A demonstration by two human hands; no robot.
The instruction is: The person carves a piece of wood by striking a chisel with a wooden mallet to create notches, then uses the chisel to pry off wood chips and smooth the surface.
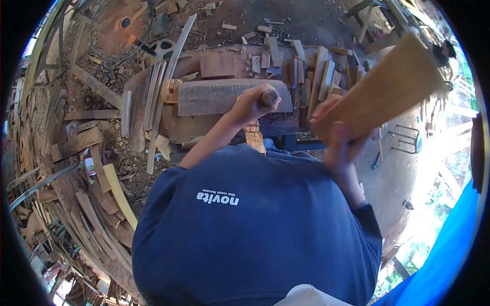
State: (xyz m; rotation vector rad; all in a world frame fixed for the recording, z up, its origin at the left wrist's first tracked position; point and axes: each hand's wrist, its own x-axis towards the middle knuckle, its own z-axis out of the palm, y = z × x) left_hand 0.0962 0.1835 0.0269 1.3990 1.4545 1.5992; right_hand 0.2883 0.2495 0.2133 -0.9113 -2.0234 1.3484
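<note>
My left hand (pixel 251 104) is closed in a fist around a round wooden handle (pixel 269 97), seen end-on; the rest of the tool is hidden. It is above the front edge of a thick grey-brown wooden slab (pixel 214 97). A notched pale wood piece (pixel 254 136) shows just below the fist, close to my shirt. Off to the right, my right hand (pixel 339 137) grips the near end of a broad wooden block (pixel 385 89). The block is raised and tilted, its far end up and to the right. Slight blur softens this hand and the block.
Loose offcuts (pixel 273 51) and upright strips (pixel 319 76) crowd the far side of the bench. Long planks (pixel 153 97) lean at the left, with scrap wood (pixel 92 204) piled beyond. A wire-guarded fan (pixel 125 23) stands at the upper left. A metal rack (pixel 406 138) lies at the right.
</note>
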